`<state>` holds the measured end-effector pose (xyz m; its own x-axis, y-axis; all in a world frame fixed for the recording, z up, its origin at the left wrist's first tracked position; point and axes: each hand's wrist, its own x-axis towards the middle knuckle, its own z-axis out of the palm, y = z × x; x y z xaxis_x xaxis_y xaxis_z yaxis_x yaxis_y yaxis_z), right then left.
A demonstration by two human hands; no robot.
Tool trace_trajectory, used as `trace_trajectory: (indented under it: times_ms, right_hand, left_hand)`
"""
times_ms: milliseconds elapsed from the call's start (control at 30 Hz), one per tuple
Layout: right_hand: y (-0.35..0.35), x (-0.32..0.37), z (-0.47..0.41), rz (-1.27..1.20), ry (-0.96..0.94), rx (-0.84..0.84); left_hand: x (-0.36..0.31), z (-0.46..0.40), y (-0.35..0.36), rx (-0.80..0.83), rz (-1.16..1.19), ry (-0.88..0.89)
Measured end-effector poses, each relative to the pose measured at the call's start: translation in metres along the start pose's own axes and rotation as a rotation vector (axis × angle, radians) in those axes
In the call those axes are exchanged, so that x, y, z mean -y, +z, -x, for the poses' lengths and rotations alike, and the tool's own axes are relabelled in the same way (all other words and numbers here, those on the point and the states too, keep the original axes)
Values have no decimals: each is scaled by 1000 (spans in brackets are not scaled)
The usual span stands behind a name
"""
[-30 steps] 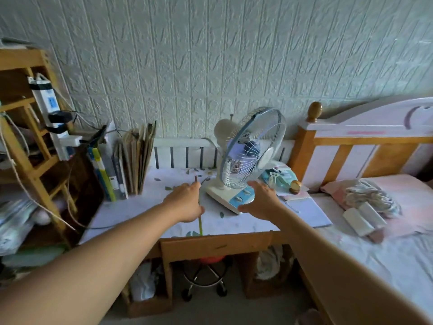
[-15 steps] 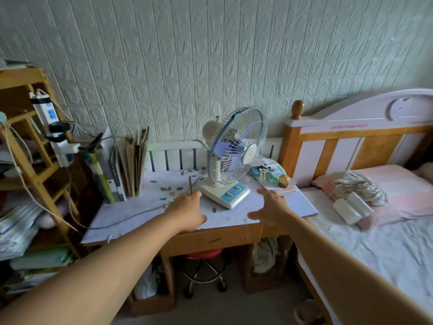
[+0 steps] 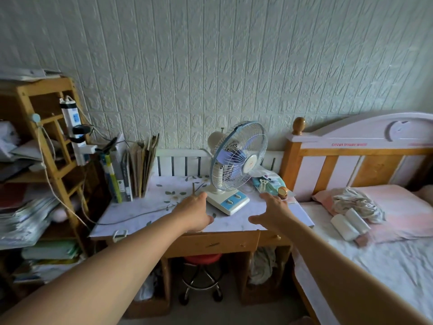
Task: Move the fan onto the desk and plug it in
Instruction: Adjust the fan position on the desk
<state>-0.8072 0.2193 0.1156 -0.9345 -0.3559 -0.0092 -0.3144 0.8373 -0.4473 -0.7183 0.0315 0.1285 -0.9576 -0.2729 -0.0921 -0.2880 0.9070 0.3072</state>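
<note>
One table fan (image 3: 236,170) stands upright on the desk (image 3: 150,214), its blue-and-white base near the front edge. Left hand (image 3: 195,213) and right hand (image 3: 273,209) flank the base, fingers relaxed, holding nothing.

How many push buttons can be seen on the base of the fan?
3 on the blue panel of the fan base: one at the left front, one in the middle, one at the right rear. None seems hidden.

Embossed white wall (image 3: 234,66) at my 12 o'clock, wooden shelf (image 3: 50,141) at 9, bed (image 3: 375,231) with pink-white headboard (image 3: 365,139) at 3, red stool (image 3: 202,266) below.
</note>
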Motion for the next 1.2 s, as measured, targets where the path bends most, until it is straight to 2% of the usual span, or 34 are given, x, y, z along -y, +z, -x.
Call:
trace_trajectory:
  times_ms: [267,600,767,1067,1200]
  right_hand:
    - [-13,-30,-5,1,-36,40]
    - [17,-28,-36,24,-42,152]
    - [57,-15,-80,23,25,183]
    - [144,-19,-166,-59,228,104]
    - [185,-30,-206,-106,247,54]
  left_hand:
    - [-25,5,16,-15,39,-109]
    - [-17,-26,38,21,54,-106]
    - [21,-79,49,51,57,-65]
    - [90,-203,87,170,93,41]
    - [109,-250,116,175,134,50]
